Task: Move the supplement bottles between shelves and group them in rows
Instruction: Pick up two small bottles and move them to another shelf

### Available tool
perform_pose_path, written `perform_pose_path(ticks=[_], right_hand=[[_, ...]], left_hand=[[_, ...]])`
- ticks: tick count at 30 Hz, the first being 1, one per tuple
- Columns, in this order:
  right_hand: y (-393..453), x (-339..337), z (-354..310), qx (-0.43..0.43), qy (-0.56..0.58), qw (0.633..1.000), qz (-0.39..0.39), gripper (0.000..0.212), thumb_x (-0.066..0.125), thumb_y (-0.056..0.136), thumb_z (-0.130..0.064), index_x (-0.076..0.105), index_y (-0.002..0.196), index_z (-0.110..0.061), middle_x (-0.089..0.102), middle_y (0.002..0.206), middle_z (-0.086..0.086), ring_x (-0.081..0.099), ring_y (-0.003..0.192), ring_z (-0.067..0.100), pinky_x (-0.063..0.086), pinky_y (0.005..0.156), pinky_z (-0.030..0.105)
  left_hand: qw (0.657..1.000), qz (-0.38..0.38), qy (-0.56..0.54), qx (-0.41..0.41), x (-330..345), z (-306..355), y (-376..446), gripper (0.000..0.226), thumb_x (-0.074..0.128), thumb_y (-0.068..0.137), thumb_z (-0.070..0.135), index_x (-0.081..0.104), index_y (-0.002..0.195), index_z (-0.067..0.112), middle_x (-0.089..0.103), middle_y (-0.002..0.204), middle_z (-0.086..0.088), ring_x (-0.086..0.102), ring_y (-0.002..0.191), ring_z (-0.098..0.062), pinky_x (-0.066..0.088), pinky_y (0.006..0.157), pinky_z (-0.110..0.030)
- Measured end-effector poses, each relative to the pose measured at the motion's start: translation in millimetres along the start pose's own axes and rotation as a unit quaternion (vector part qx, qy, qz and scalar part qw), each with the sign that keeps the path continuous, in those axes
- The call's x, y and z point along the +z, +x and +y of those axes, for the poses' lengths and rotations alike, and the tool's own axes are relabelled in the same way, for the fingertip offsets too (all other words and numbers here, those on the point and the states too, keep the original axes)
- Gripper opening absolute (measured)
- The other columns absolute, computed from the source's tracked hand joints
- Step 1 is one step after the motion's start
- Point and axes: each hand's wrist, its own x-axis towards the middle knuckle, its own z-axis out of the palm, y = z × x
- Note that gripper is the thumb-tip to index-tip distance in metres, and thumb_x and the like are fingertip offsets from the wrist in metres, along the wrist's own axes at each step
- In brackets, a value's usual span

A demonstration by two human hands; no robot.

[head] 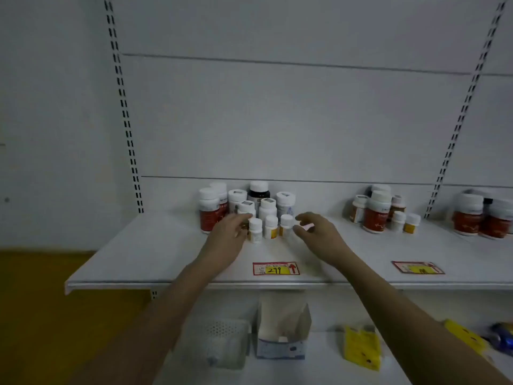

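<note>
White-capped supplement bottles [255,227] cluster on the shelf [155,254]. Left hand [229,236] curls beside the front row; whether it grips, I cannot tell. Right hand [316,234], loosely spread, should nudge strays level.

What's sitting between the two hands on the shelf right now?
Head view: three small white-capped bottles in a row stand between left hand and right hand.

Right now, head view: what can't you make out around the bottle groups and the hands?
- Bottle labels: too blurred to read.
- Left hand: fingertips blurred against the bottles; grip unclear.
- Right-edge bottles: cut off by the frame.
- Second price tag: number unreadable.
- Lower shelf: partly hidden by forearms.
</note>
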Motion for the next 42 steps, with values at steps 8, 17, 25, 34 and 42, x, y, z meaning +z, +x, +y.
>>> perform_pose_path(ticks=[8, 17, 25, 34, 42], right_hand=[[48, 21, -5, 0.012, -0.023, 0.999, 0.025, 0.031, 0.066, 0.089, -0.037, 0.061, 0.117, -0.024, 0.056, 0.106, -0.001, 0.056, 0.086, 0.015, 0.045, 0.072, 0.027], [61, -4, 7, 0.016, -0.012, 0.995, -0.093, 0.025, 0.069, 0.089, -0.016, 0.072, 0.113, -0.024, 0.067, 0.115, -0.001, 0.062, 0.096, 0.016, 0.048, 0.084, 0.030], [43, -5, 13, 0.048, 0.074, 0.992, -0.092, 0.031, 0.064, 0.093, -0.014, 0.070, 0.120, -0.026, 0.065, 0.123, 0.002, 0.063, 0.103, 0.017, 0.051, 0.092, 0.034], [26, 0, 19, 0.040, 0.142, 0.987, -0.059, 0.029, 0.068, 0.091, -0.020, 0.070, 0.116, -0.035, 0.070, 0.108, -0.006, 0.068, 0.090, 0.006, 0.052, 0.078, 0.018], [15, -20, 1, 0.046, 0.171, 0.984, -0.018, 0.028, 0.063, 0.094, -0.017, 0.068, 0.119, -0.028, 0.068, 0.113, -0.004, 0.066, 0.093, 0.010, 0.056, 0.080, 0.025]], left_hand=[[0.994, -0.045, 0.061, 0.076, 12, -22, 30, 0.040, 0.054, 0.094, 0.001, 0.059, 0.133, 0.011, 0.057, 0.136, -0.004, 0.052, 0.123, -0.019, 0.040, 0.104, -0.031], [0.996, -0.044, 0.066, 0.040, 10, -21, 43, 0.027, 0.064, 0.090, 0.008, 0.068, 0.117, 0.007, 0.054, 0.109, 0.001, 0.052, 0.097, -0.011, 0.040, 0.086, -0.013], [0.996, -0.010, -0.053, -0.064, 17, -20, 32, 0.017, 0.075, 0.082, 0.017, 0.066, 0.095, 0.023, 0.066, 0.091, 0.011, 0.062, 0.085, 0.000, 0.046, 0.067, -0.006], [0.988, -0.036, -0.127, -0.081, 18, -17, 29, 0.025, 0.075, 0.082, 0.012, 0.068, 0.102, 0.027, 0.069, 0.088, 0.017, 0.063, 0.077, 0.011, 0.043, 0.064, 0.000], [0.974, -0.049, -0.213, -0.062, 4, 14, 40, 0.024, 0.077, 0.079, 0.013, 0.066, 0.093, 0.029, 0.072, 0.095, 0.011, 0.068, 0.085, 0.004, 0.051, 0.071, -0.009]])
